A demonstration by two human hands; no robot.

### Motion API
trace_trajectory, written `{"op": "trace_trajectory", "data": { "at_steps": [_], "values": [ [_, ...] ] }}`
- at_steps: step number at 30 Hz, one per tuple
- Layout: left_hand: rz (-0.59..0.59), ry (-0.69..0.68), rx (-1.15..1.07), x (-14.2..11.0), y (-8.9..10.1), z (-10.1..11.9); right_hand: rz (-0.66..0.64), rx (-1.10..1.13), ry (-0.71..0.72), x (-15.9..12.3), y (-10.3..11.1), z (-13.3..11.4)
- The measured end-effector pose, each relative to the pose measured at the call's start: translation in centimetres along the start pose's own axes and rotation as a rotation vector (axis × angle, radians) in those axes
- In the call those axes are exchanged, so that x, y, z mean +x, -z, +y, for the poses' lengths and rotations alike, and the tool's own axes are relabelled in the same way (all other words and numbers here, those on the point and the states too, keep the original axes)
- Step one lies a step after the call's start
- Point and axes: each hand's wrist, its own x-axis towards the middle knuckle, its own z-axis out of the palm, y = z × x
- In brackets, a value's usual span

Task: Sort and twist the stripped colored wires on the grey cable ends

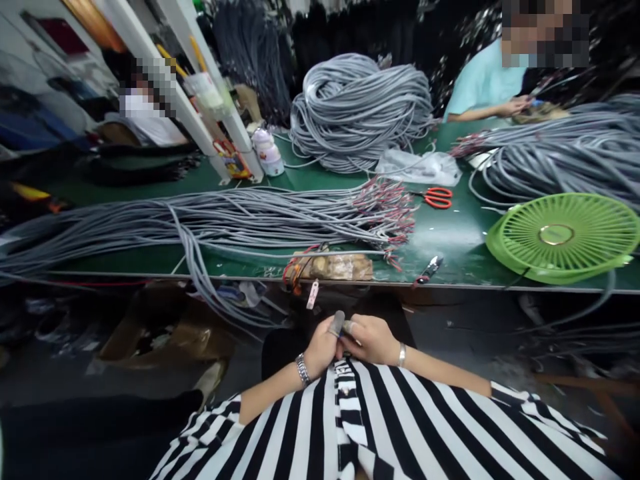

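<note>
My left hand [324, 348] and my right hand [371, 339] meet in my lap, just below the table edge, over my striped shirt. A grey cap covers my left thumb [338, 323], and my right fingers pinch at it. Whether either hand holds anything small is hidden. A long bundle of grey cables [210, 220] lies across the green table [450, 233] in front of me, its stripped red-wired ends [390, 213] pointing right. Some cables hang over the near edge.
Orange scissors [438, 197], small cutters [429, 268], a green fan [565, 235], a plastic bag [417, 167] and large grey cable coils [360, 110] sit on the table. A person in a teal shirt [483, 83] works at the far right; another sits at the far left.
</note>
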Motion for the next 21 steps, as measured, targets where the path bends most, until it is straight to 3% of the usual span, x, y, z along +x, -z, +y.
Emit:
{"op": "trace_trajectory", "data": {
  "at_steps": [7,11,14,17,21],
  "values": [
    [-0.148,-0.053,0.169,0.8,-0.8,1.3,0.165,0.154,0.000,-0.5,1.9,1.4],
    [-0.195,-0.257,0.473,1.0,0.5,1.6,0.234,0.273,-0.281,-1.0,4.9,3.7],
    [-0.299,-0.234,0.618,1.5,1.9,0.3,0.323,0.135,-0.521,-1.3,7.9,6.9],
    [-0.358,-0.112,0.543,2.1,2.8,-2.0,0.252,-0.162,-0.618,-0.9,10.1,10.6],
    [-0.194,-0.015,0.223,2.3,3.0,-4.3,0.008,-0.353,-0.707,0.2,10.7,14.2]
  ]
}}
